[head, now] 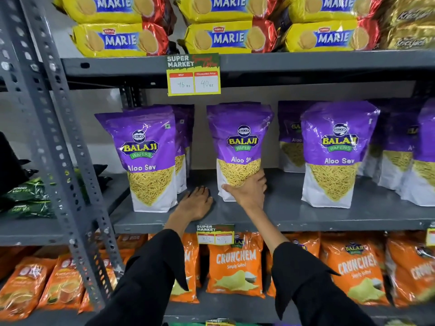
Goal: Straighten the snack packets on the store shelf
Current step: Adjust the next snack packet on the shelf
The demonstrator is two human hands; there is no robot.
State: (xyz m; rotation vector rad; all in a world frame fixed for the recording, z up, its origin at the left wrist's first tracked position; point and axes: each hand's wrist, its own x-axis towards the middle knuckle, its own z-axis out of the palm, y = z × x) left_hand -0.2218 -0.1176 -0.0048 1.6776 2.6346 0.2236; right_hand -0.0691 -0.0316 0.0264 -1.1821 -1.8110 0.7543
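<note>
Purple Balaji Aloo Sev packets stand upright on the grey middle shelf (pixel 329 217). My right hand (pixel 250 192) grips the lower part of the middle packet (pixel 240 142), which leans slightly left. My left hand (pixel 194 204) rests flat on the shelf between that packet and the left packet (pixel 144 156), palm down, holding nothing. The right packet (pixel 336 151) stands at the front, with more purple packets (pixel 292 137) in rows behind it and off to the right.
Yellow Marie biscuit packs (pixel 226 37) fill the shelf above. A price tag (pixel 193 75) hangs from that shelf's edge. Orange Crunchem packets (pixel 235 264) line the shelf below. A grey slotted upright (pixel 58 142) stands at left, with dark green packets (pixel 26 196) beyond it.
</note>
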